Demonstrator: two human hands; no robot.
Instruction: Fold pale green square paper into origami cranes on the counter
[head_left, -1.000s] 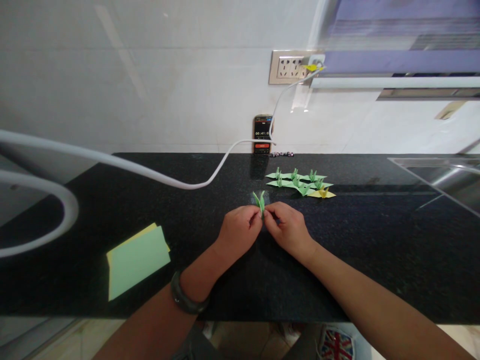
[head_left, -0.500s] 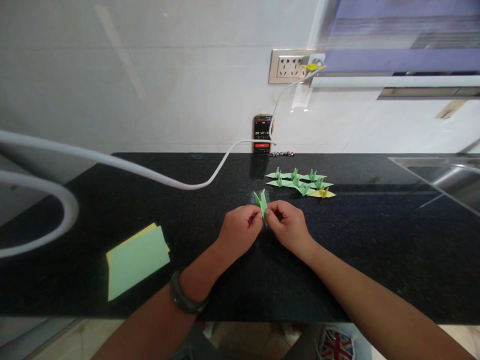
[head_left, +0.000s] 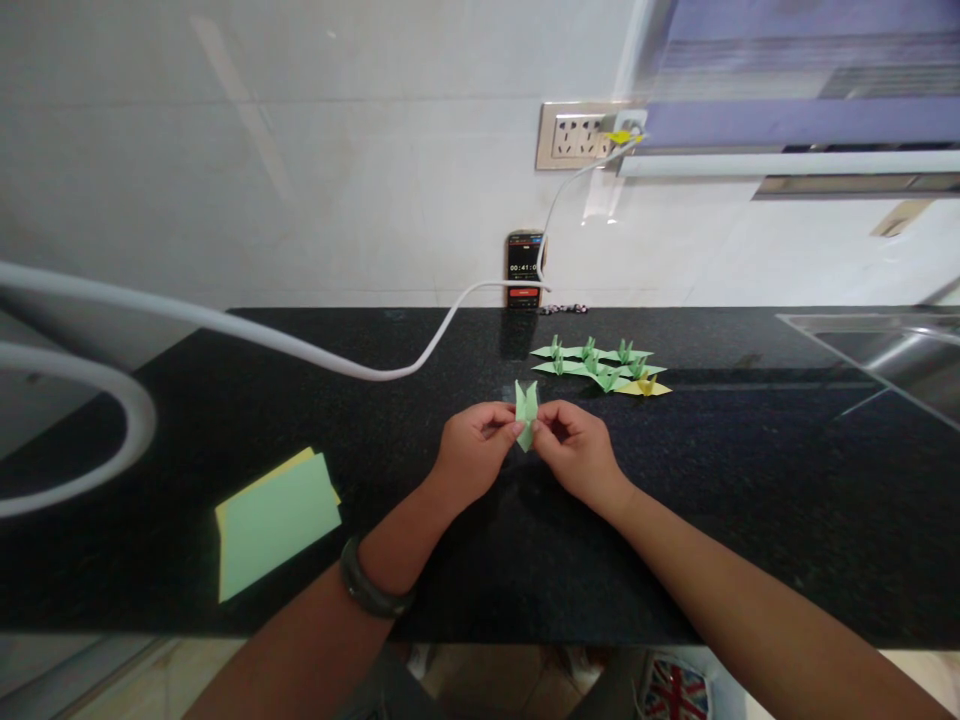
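A small folded piece of green origami paper (head_left: 526, 408) stands between my hands, its two narrow points aimed away from me and its lower tip toward me. My left hand (head_left: 476, 450) pinches its left edge between thumb and fingers. On the opposite edge, my right hand (head_left: 577, 445) is closed in a similar pinch. Just beyond, to the right, several finished green paper cranes (head_left: 590, 352) sit in rows, with one yellow paper crane (head_left: 648, 385) at the near right end.
Green and yellow paper sheets (head_left: 277, 530) lie stacked on the black countertop (head_left: 420, 420) at left. A phone (head_left: 524, 268) showing a timer leans on the wall. A white cable (head_left: 360, 372) arcs across from the left to the socket (head_left: 574, 137). A metal sink (head_left: 915, 350) is at right.
The folded green paper has turned so its flat face and both points now show more evenly. My left hand has shifted its pinch slightly; my right hand is nearly still.
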